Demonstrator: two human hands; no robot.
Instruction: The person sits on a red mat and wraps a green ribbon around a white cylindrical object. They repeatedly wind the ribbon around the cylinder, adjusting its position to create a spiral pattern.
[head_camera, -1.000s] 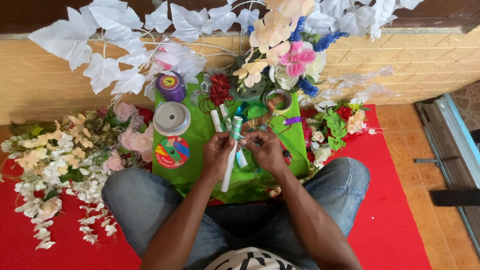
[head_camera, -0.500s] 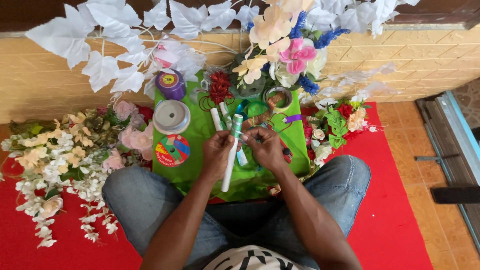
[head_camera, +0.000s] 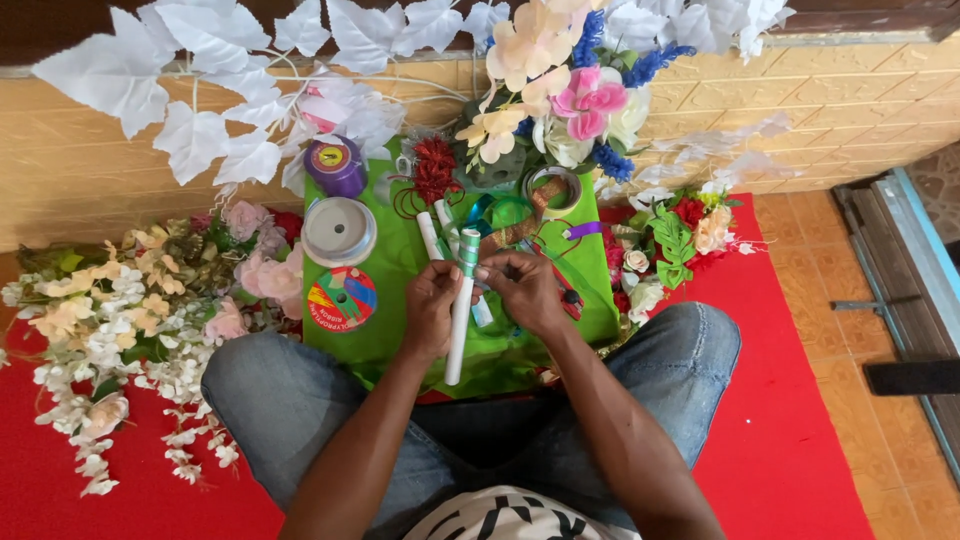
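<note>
Red floor matting (head_camera: 800, 440) and a green cloth (head_camera: 400, 250) lie under the work; the left hand (head_camera: 432, 308) grips a white stick (head_camera: 460, 330) upright over the lap. The right hand (head_camera: 525, 290) pinches green tape (head_camera: 469, 252) at its top end. Judging by this, wrapping has barely begun, with most of the stick bare; a grey ribbon spool (head_camera: 339, 230) sits beyond the left hand.

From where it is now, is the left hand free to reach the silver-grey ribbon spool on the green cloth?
Probably not at once: the left hand grips the white stick. The silver-grey spool lies close by to its left, with nothing in between.
</note>
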